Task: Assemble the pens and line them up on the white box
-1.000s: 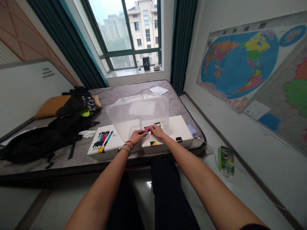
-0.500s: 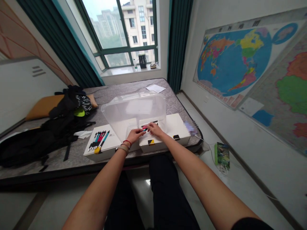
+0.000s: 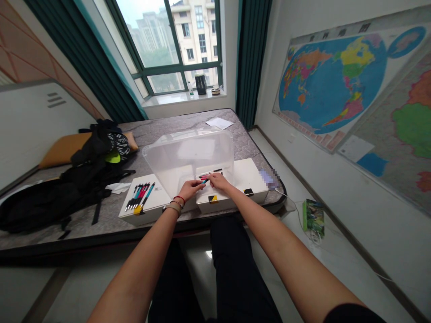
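Over the front of the right white box [image 3: 251, 177], my left hand [image 3: 190, 189] pinches a short teal and dark pen [image 3: 205, 181]. My right hand [image 3: 218, 181] is closed at the pen's other end, its fingertips partly hidden. Behind the hands, a black pen [image 3: 215, 171] and some red pen pieces [image 3: 203, 176] lie on the box, partly covered by my fingers. On the left white box [image 3: 158, 197], several teal, black and red pens [image 3: 139, 196] lie side by side. Between the boxes is a small clear container [image 3: 186, 174], mostly hidden by my left hand.
A large translucent plastic bin [image 3: 191, 150] stands tilted behind the boxes on the grey mattress [image 3: 161, 123]. Black bags [image 3: 77, 188] and a white tissue [image 3: 117, 188] lie to the left. A blurred device [image 3: 268, 178] with a cable sits right, and a green box [image 3: 313, 217] on the floor.
My right hand has shifted slightly at the pen, and its fingers look more curled. My left hand keeps its pinch in nearly the same place. The camera view has moved slightly.
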`<state>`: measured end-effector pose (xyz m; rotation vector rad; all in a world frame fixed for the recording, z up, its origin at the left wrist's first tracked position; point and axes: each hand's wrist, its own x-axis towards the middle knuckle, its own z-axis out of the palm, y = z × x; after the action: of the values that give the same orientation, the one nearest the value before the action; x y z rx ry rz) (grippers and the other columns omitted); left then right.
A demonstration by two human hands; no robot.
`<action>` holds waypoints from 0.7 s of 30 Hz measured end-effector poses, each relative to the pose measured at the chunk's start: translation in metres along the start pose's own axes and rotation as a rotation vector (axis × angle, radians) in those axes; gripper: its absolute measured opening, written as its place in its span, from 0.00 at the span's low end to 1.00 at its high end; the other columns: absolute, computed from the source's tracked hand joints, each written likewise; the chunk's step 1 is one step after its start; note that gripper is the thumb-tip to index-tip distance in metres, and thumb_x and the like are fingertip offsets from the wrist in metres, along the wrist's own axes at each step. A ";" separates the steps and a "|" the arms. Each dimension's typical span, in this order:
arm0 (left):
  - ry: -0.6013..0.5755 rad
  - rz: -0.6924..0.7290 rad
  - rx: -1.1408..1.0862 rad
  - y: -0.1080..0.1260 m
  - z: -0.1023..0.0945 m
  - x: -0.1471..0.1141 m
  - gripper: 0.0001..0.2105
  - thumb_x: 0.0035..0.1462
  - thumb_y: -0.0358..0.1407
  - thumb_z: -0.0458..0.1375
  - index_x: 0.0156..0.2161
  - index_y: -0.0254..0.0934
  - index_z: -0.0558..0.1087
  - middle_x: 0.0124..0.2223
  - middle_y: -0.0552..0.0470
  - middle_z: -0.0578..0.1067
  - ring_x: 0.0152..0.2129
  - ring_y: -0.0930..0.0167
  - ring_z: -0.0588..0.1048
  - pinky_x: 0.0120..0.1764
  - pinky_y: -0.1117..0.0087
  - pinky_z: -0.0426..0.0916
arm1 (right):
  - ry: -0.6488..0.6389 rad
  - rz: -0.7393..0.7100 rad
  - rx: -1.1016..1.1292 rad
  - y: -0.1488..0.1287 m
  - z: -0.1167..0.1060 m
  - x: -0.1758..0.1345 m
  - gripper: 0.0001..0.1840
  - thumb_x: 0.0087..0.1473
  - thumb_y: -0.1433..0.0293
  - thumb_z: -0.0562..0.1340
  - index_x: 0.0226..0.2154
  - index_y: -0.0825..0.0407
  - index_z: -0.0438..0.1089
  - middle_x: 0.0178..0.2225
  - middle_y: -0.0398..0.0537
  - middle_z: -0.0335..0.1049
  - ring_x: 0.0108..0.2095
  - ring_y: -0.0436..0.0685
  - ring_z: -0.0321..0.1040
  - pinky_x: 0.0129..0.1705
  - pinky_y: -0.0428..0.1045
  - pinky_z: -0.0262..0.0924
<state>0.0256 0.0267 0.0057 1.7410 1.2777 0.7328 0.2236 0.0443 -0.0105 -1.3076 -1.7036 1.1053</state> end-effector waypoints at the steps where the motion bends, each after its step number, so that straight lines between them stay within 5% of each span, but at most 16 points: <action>1: -0.008 0.006 0.008 0.000 -0.001 0.000 0.24 0.49 0.55 0.62 0.38 0.34 0.80 0.35 0.48 0.80 0.32 0.68 0.74 0.39 0.69 0.66 | 0.018 0.017 0.072 0.001 0.000 0.001 0.25 0.62 0.58 0.53 0.20 0.53 0.68 0.15 0.41 0.64 0.17 0.47 0.59 0.22 0.42 0.55; 9: -0.025 -0.003 -0.002 0.000 -0.001 0.002 0.23 0.52 0.55 0.59 0.35 0.35 0.80 0.30 0.49 0.79 0.27 0.70 0.72 0.34 0.71 0.64 | 0.229 0.065 0.580 0.004 0.006 -0.004 0.17 0.55 0.56 0.63 0.37 0.51 0.63 0.28 0.44 0.75 0.25 0.53 0.75 0.22 0.44 0.67; 13: 0.011 -0.027 -0.023 0.002 0.004 0.002 0.23 0.52 0.55 0.59 0.36 0.34 0.81 0.31 0.47 0.80 0.26 0.71 0.71 0.33 0.71 0.64 | 0.287 -0.011 0.600 0.003 0.011 -0.011 0.19 0.52 0.59 0.67 0.42 0.51 0.65 0.33 0.48 0.76 0.33 0.56 0.78 0.26 0.46 0.71; 21: -0.027 -0.022 0.031 0.004 -0.002 -0.001 0.23 0.53 0.54 0.58 0.31 0.34 0.82 0.29 0.47 0.79 0.26 0.71 0.69 0.31 0.71 0.61 | 0.263 -0.024 0.579 -0.001 0.009 -0.014 0.15 0.48 0.61 0.69 0.35 0.54 0.72 0.35 0.51 0.78 0.35 0.57 0.77 0.26 0.46 0.72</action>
<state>0.0258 0.0257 0.0100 1.7526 1.2940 0.6777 0.2188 0.0288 -0.0135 -1.0024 -1.0897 1.2296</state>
